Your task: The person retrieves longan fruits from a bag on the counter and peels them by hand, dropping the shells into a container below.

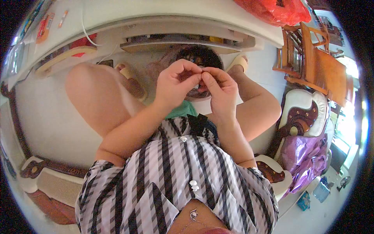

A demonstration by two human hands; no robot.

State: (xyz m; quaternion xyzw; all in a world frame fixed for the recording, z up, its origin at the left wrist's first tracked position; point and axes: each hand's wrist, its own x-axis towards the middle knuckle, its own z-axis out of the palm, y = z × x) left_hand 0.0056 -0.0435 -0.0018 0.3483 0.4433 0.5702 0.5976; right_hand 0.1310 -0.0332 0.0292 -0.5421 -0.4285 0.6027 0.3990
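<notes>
Near, shirt (171, 163) striped black, grey and white, with white buttons (193, 183); centre, green cloth (182, 110); right, glossy purple cover (300, 154); far right, orange-brown wooden furniture (329, 72) and red bag (274, 11).

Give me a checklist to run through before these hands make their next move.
1. Hands free to pick up something new: not ok; the fingertips of the left hand and right hand are pinched together.
2. What is pinched identified: cannot tell; anything between the fingertips is too small to make out.
3. Hands away from the white table: ok, they are on the person's side of its edge.
4. Contents of the dark round thing between the feet known: cannot tell, the hands partly hide it.
5. Green cloth away from the fingertips: ok, it lies nearer the lap.
</notes>
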